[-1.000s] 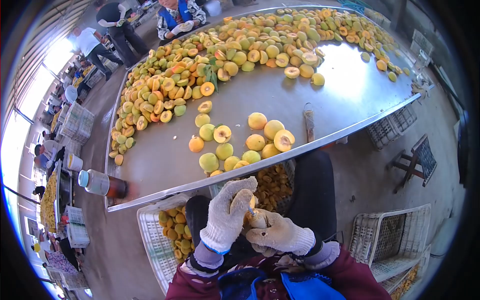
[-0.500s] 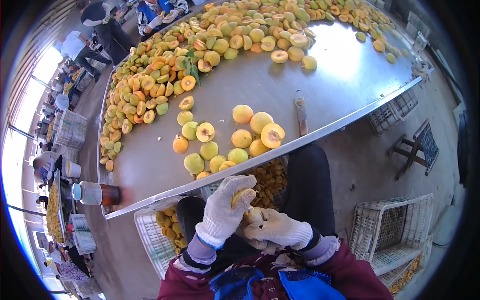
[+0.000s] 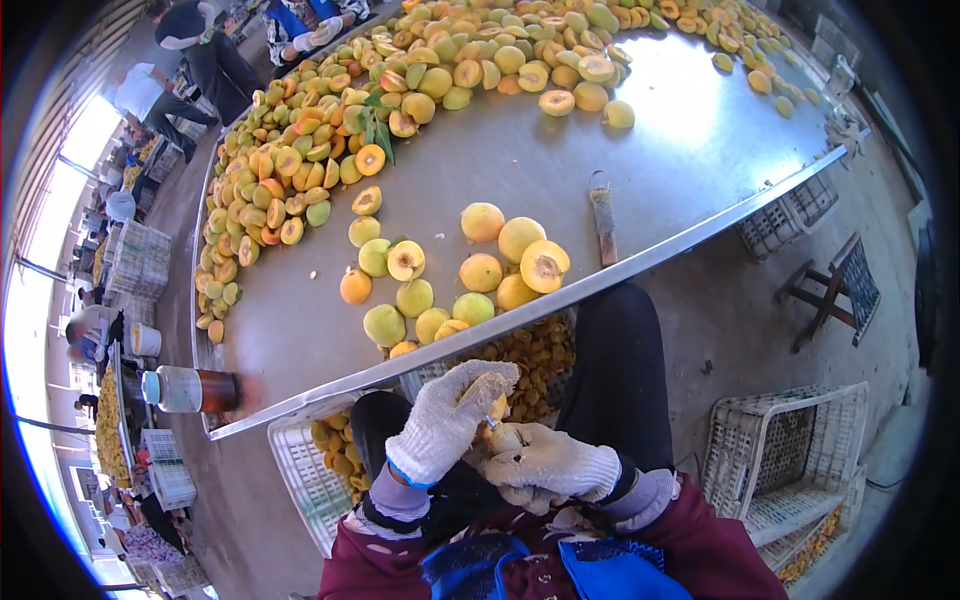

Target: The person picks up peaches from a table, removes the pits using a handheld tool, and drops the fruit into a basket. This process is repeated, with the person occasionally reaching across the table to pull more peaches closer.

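My left hand, in a white knit glove, is closed around a yellow peach piece over my lap, mostly hidden by the fingers. Close against it, my right hand, gloved and soiled at the fingertips, is curled shut. A small metallic tip shows between the hands; whatever the right fingers grip is otherwise hidden. Just beyond the metal table's edge lies a loose group of whole and halved peaches. To their right rests a tool with a wrapped handle and a wire loop.
A large heap of peaches covers the table's far and left sides. A jar of brown liquid stands at the left corner. Crates of peach pieces sit below. Stacked crates and a folding stool are right. Other people work beyond.
The left hand has turned slightly and its fingers reach further right over the peach piece, which now shows lower between the hands. The right hand has barely moved.
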Tool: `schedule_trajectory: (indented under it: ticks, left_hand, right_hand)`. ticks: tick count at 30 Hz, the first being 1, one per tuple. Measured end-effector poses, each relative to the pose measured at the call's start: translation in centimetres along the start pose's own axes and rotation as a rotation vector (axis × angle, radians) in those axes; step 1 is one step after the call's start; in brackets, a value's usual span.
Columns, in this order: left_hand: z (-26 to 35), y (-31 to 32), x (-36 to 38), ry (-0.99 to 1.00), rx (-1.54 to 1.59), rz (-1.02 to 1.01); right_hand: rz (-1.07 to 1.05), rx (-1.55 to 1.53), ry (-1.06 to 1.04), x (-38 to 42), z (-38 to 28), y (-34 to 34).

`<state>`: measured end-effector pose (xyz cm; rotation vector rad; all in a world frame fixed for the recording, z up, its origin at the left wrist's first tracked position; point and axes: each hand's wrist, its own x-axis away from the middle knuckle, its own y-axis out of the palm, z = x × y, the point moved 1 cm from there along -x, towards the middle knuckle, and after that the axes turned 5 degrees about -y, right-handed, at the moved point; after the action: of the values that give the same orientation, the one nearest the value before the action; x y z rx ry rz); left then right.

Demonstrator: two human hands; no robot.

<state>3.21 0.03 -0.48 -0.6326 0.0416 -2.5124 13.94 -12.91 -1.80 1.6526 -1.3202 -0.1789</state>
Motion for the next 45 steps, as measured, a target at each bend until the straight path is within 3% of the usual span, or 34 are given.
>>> schedule_trajectory:
  ticks: [2,4,6,7,10,12,13,15,20,22,24,25,26,27,31,32,35,37,38,39,40,41,43,45]
  left_hand:
    - [0.2,0.2,0.2,0.006,0.012,0.01]
    - [0.9,0.3,0.4,0.011,0.027,0.022]
    - [1.9,0.4,0.7,0.481,-0.418,0.128]
    - [1.7,0.3,0.6,0.48,-0.418,0.128]
    - [0.6,0.4,0.4,0.57,-0.222,0.058]
    - [-0.6,1.2,1.1,0.41,0.188,0.051]
    - [-0.9,1.6,1.4,0.409,0.189,0.052]
    - [-1.4,2.2,1.6,0.247,0.498,0.035]
    - [-0.9,3.1,1.7,0.186,0.67,0.076]
    - [-0.6,3.5,1.5,0.16,0.683,0.108]
    - [-0.5,3.9,1.3,-0.084,1.134,0.154]
    - [-0.9,3.5,1.2,-0.08,1.135,0.153]
    - [-1.7,2.6,1.4,0.043,0.903,0.262]
    - [-2.5,1.4,1.8,0.165,0.667,0.368]
    - [-6.0,-6.2,7.8,0.081,0.364,0.869]
    - [-6.1,-6.8,8.2,0.082,0.358,0.873]
    - [-6.3,-8.1,9.2,0.205,-0.095,0.827]
    - [-5.6,-8.1,9.5,0.271,-0.389,0.768]
    - [-5.7,-6.6,9.0,0.198,-0.06,0.732]
    - [-4.5,-4.6,8.1,0.26,0.175,0.603]
    - [-2.7,-2.5,7.1,0.224,0.229,0.532]
    - [-1.0,-1.7,6.0,0.377,-0.319,0.431]
    - [-1.0,-1.5,4.1,0.473,-0.645,0.402]
    - [-2.5,-2.1,2.8,0.324,0.028,0.453]
  right_hand:
    - [0.046,0.03,0.023,0.0,0.0,-0.2]
    - [-0.125,-0.142,-0.012,0.3,-0.1,-0.7]
    - [-0.159,-0.129,-0.093,-0.6,1.6,-1.7]
    - [-0.193,-0.116,-0.179,-0.9,2.2,-1.9]
    - [-0.173,-0.133,-0.167,-0.4,1.8,-1.4]
    - [-0.216,-0.147,-0.133,0.2,1.2,-1.5]
    - [-0.259,-0.157,-0.096,0.4,1.1,-1.5]
    - [-0.256,-0.161,-0.097,0.6,1.1,-1.4]
    - [-0.273,-0.16,-0.106,0.2,2.0,-1.6]
    - [-0.24,-0.348,-0.169,0.4,1.5,-0.4]
    - [-0.27,-0.233,-0.222,0.0,1.5,-0.4]
    - [-0.293,-0.123,-0.279,-0.2,1.5,-0.6]
    - [-0.286,-0.116,-0.145,0.0,1.4,-1.3]
    - [-0.288,-0.112,-0.144,0.1,1.1,-1.6]
    - [-0.2,-0.059,-0.076,0.0,0.4,-1.7]
    - [-0.144,-0.017,-0.083,-0.1,0.2,-1.8]
    - [-0.096,0.032,-0.105,-1.0,0.6,-1.3]
    - [0.079,0.199,-0.08,-1.3,1.1,-0.2]
    - [0.13,0.43,0.008,-1.5,1.0,0.2]
    - [0.132,0.441,0.007,-1.6,1.0,0.5]
    - [0.186,0.791,-0.076,-1.6,1.1,0.8]
    - [0.238,1.139,-0.161,-1.6,1.1,1.1]
    - [0.251,1.153,-0.112,-1.2,0.6,1.9]
    - [0.287,1.165,-0.083,-1.0,0.6,1.5]
